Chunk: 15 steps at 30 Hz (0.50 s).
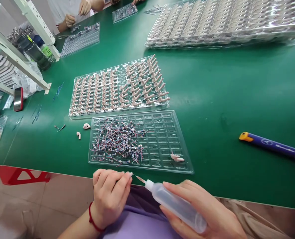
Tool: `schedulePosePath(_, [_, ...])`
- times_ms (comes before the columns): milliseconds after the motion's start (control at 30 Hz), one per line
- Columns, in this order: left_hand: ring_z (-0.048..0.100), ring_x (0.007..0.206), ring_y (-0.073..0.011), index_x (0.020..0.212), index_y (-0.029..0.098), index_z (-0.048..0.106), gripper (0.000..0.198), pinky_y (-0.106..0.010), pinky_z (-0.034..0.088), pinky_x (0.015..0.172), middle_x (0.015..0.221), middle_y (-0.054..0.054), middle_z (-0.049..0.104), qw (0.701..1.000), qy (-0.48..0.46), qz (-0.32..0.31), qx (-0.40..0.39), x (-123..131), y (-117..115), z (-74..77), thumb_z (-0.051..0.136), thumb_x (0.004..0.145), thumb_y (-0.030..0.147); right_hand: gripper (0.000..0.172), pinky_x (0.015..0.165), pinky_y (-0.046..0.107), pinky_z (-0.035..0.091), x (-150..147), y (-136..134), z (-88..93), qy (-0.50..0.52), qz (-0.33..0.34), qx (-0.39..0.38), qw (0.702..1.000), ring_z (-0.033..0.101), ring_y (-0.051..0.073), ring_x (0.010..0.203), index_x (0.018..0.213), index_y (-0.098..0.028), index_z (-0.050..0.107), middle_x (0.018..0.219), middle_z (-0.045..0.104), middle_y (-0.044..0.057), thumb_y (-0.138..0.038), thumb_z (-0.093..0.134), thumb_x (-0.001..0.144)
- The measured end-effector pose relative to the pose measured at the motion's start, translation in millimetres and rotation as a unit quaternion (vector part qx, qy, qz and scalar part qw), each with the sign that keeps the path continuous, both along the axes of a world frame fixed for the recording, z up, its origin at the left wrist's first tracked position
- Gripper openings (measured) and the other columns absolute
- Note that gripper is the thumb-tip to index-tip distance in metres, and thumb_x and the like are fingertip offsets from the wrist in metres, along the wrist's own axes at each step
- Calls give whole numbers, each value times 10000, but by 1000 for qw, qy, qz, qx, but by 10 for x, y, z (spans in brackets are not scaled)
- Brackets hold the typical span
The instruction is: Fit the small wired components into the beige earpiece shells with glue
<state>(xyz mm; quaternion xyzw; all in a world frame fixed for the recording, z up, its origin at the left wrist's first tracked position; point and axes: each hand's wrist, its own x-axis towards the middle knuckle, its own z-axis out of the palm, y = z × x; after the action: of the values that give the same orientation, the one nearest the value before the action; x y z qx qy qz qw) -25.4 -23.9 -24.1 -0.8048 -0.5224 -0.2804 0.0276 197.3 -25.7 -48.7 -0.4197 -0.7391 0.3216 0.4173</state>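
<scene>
My left hand [111,194] is closed in a pinch on a small wired component [131,174], mostly hidden by the fingers. Wrapped round a translucent squeeze bottle [177,205] with a white cap and thin needle tip is my right hand [204,209]. The needle tip points left, close to the component; whether they touch I cannot tell. Just beyond both hands lies a clear compartment tray [162,132]. A tangle of small wired components [119,139] fills its left side, and a few beige plastic pieces [177,157] rest at its lower right.
Behind stands a tray of beige hook-shaped shells [95,91], with stacked filled trays [224,26] farther back. A blue-and-yellow cutter [271,143] lies right. Two loose beige pieces and a phone [18,99] are left, near a white metal frame [37,30]. Another person's hands [84,7] work opposite.
</scene>
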Motion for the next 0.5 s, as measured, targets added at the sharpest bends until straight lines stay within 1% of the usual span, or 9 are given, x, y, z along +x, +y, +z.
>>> schedulePosePath(133, [633,752,-153,993,174,681,220,-324,409,759,800,-20,726,1000,-6,-2,4,9,0,6,693,797,74,429,573,248,521,-14,17,-17,-8,4,0,1000,601,140,617,1210,-225,538,777,642,10,-148,636,800])
schedulePosePath(300, [631,743,-151,977,176,684,204,-322,410,747,786,-14,720,1000,-16,3,14,12,11,-5,697,797,80,372,576,236,523,8,23,-14,-10,4,12,1000,598,132,616,1195,-204,536,770,633,13,-148,601,833])
schedulePosePath(433, [627,750,-150,988,184,684,206,-321,416,754,795,-14,716,1000,-16,6,13,3,-1,-23,690,806,90,385,600,236,543,105,-41,-26,-40,-18,-12,999,657,155,691,1200,-221,532,902,662,46,-206,632,829])
schedulePosePath(500, [619,767,-156,1005,178,681,223,-318,430,757,817,-25,715,999,-33,3,4,-8,-31,-19,685,806,80,396,582,230,552,130,-69,-30,-31,-41,-33,998,674,167,710,1194,-223,545,958,666,63,-242,657,814])
